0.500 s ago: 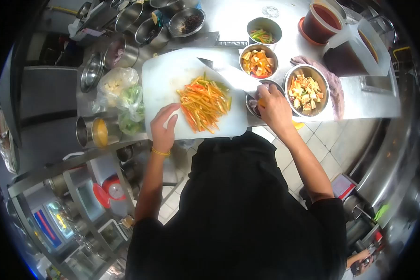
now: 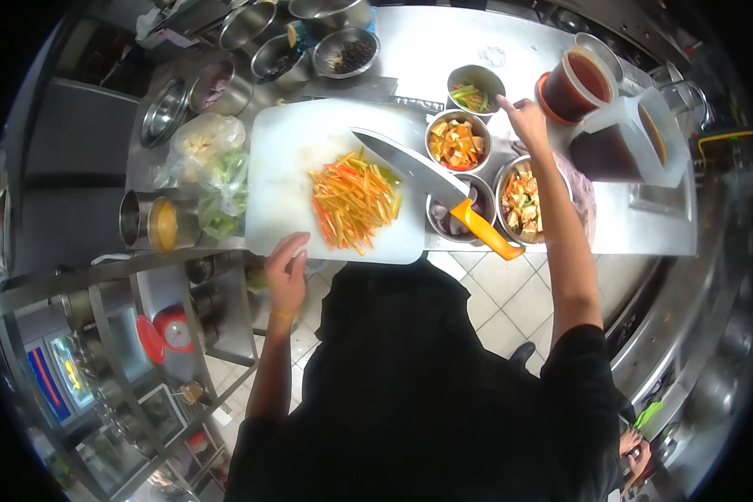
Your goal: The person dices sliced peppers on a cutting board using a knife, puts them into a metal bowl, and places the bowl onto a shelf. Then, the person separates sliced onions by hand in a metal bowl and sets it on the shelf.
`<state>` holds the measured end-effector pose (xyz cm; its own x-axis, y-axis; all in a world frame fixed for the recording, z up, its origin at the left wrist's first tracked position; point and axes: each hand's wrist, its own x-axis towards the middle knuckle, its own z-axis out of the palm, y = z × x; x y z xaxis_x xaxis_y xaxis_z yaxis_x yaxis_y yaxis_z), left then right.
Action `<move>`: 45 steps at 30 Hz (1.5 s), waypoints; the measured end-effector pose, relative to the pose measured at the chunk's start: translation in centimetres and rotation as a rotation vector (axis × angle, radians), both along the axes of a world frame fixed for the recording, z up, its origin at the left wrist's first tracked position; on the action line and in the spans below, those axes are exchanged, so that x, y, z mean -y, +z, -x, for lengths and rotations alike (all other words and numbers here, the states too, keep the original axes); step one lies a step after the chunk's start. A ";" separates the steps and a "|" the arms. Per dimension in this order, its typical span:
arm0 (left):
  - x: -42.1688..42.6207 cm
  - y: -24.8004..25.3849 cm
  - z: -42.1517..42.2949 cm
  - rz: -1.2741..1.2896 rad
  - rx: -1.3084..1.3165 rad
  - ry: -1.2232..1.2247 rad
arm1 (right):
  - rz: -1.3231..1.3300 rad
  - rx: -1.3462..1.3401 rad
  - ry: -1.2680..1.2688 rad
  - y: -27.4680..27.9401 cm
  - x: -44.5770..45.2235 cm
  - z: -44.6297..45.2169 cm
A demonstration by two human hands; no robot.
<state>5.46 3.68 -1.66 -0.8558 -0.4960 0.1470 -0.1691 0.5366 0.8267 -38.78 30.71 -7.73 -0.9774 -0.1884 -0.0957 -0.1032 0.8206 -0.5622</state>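
My right hand (image 2: 525, 122) pinches the near-right rim of a metal pot (image 2: 477, 70) that holds green and orange strips. My left hand (image 2: 286, 272), empty with loosely bent fingers, is at the front left edge of the white cutting board (image 2: 284, 167). A pile of orange, red and green pepper strips (image 2: 354, 201) lies on the board. The knife (image 2: 418, 171) rests with its blade over the board and its orange handle across a bowl of purple onion pieces (image 2: 456, 224). Beside it stand a bowl of orange pepper pieces (image 2: 458, 142) and a bowl of mixed chopped pieces (image 2: 523, 205), partly behind my right forearm.
Tubs of red sauce (image 2: 586, 82) and dark liquid (image 2: 623, 146) stand at the right. Plastic bags of vegetables (image 2: 222, 184) and a metal pot with yellow contents (image 2: 166, 226) lie left of the board. Several metal bowls (image 2: 345, 52) line the back. Another person's hands (image 2: 636, 452) show at lower right.
My right hand has let go of the knife handle, leaving it across the bowls, and moved up to the far pot. My left hand has drawn back toward the board's front edge.
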 end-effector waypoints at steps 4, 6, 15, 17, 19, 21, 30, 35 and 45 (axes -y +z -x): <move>-0.3 1.1 -2.6 0.084 -0.010 0.083 | 0.421 0.292 -0.089 -3.1 2.2 2.9; -0.1 0.8 -4.6 0.060 -0.028 0.170 | 0.109 -0.339 -0.005 -1.5 1.5 2.0; 0.0 3.7 -0.7 -0.181 -0.156 0.171 | 0.723 0.234 0.038 6.2 9.4 -11.2; 0.5 4.7 0.2 -0.248 -0.122 0.103 | 0.757 0.406 0.236 2.7 11.1 -13.0; 0.7 5.5 1.3 -0.400 -0.094 0.070 | 0.882 0.499 0.148 5.2 13.8 -15.8; 1.4 4.8 1.2 -0.487 -0.083 0.031 | 0.800 0.455 0.120 5.4 15.6 -19.0; 7.7 1.6 -2.7 -0.772 -0.171 0.091 | 0.594 0.555 0.399 3.9 21.3 -27.9; 11.7 0.5 -4.0 -0.645 -0.198 0.145 | 0.185 0.489 0.555 6.2 23.6 -29.9; 16.3 -6.4 -7.2 -0.992 0.051 0.097 | -0.166 -0.096 0.435 4.7 17.7 -29.5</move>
